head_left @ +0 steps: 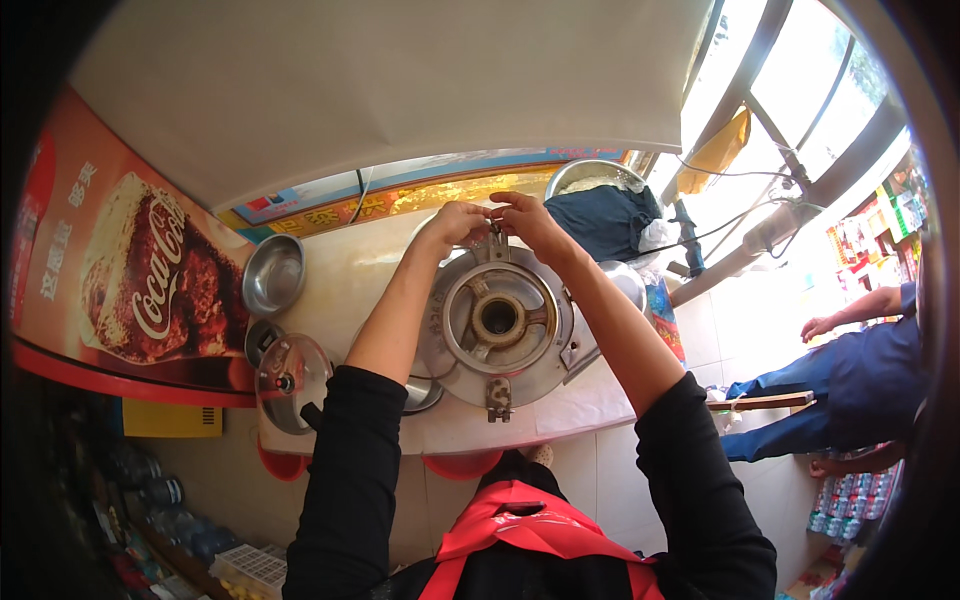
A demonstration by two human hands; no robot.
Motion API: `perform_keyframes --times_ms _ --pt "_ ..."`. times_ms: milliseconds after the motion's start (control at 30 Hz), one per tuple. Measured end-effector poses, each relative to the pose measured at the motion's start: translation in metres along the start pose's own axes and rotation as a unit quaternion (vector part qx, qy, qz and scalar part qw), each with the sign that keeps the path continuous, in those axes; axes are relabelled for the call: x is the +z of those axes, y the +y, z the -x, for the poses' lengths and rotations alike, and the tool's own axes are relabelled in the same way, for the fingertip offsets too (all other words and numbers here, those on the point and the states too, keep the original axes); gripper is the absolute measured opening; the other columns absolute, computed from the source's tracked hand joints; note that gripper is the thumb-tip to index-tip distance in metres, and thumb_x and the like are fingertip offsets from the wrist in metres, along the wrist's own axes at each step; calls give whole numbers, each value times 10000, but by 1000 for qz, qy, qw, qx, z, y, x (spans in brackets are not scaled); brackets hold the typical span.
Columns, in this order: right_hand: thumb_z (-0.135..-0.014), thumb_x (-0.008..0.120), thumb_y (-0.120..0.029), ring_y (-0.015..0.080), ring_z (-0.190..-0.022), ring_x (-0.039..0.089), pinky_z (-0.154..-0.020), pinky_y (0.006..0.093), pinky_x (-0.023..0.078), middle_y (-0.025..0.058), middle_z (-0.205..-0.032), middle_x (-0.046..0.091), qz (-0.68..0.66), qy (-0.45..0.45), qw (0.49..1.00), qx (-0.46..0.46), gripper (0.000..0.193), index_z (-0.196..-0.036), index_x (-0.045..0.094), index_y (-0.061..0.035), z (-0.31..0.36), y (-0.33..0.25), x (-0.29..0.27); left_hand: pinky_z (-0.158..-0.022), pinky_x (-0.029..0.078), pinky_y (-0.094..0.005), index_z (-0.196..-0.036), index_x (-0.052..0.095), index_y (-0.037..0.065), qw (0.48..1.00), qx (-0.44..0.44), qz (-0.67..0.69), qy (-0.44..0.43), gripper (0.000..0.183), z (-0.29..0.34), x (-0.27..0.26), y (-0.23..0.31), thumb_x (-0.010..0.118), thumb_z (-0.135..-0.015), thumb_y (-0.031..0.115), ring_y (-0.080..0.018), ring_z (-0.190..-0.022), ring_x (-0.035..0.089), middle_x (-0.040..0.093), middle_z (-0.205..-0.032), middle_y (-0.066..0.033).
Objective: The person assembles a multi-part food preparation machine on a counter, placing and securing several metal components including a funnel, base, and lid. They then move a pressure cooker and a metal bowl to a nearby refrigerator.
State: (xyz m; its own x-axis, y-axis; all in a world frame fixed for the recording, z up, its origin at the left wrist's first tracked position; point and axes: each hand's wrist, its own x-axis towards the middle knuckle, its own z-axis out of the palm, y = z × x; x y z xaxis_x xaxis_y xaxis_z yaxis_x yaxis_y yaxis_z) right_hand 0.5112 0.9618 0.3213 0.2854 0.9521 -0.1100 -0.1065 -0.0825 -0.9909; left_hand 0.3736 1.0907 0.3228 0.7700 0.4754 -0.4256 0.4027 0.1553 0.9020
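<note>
A round metal machine point(440, 345) stands on the table in front of me, with a ring and a spoked hub point(499, 318) in its middle. Both hands meet at the metal clamp point(497, 243) on its far side. My left hand point(458, 224) pinches at the clamp's tip from the left. From the right, my right hand point(532, 224) curls its fingers over the same spot. The fingers partly hide that tip. A similar clamp point(498, 396) with a bolt sits on the machine's near side, untouched.
Left of the machine are a steel bowl point(274, 276) and a glass-lidded pot point(293, 382). A large basin point(597, 177) with dark cloth point(606, 220) stands at the back right. A red drinks cooler point(140, 270) is on the left. Another person point(850, 380) stands at right.
</note>
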Motion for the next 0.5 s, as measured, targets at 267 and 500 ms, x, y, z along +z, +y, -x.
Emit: perform_keyframes --times_ms 267,500 --pt "-864 555 -121 140 -859 606 -718 270 471 80 -995 678 181 55 982 -9 333 -1151 657 13 14 8 -6 -571 467 -178 -1125 686 86 999 17 29 4 240 0 2 -4 606 -899 93 -41 -638 569 692 -856 14" --pt "-891 595 -155 138 -714 600 -633 288 473 81 -824 686 81 105 991 21 274 -1054 703 36 1 25 0 -616 496 -220 -1112 688 92 998 9 51 -18 236 -6 0 -3 627 -885 105 -49 -670 583 707 -884 2"
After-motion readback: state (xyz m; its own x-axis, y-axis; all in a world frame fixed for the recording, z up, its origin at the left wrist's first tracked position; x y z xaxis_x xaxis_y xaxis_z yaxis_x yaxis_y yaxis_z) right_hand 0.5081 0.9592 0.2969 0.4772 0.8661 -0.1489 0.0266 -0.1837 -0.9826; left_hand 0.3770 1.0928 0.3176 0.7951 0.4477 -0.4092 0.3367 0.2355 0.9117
